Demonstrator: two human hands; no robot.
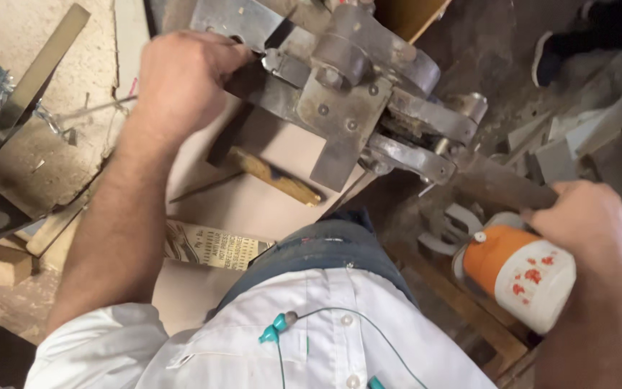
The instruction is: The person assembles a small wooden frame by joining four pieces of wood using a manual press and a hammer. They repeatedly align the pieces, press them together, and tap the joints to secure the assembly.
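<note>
Grey steel press (340, 86), worn, bolted plates. Lever (498, 189) runs long from press down-right into right hand (586, 216), fingers wrapped round it. Left hand (181, 79) fingers curled on dark strip (242, 81) at press's left edge.

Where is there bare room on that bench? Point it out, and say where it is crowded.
Bare beige board lies between the wooden stick and the printed card, below the metal press. Crowded: around the left hand at the press, and at right, metal scraps by the orange-and-white jug and right hand.
</note>
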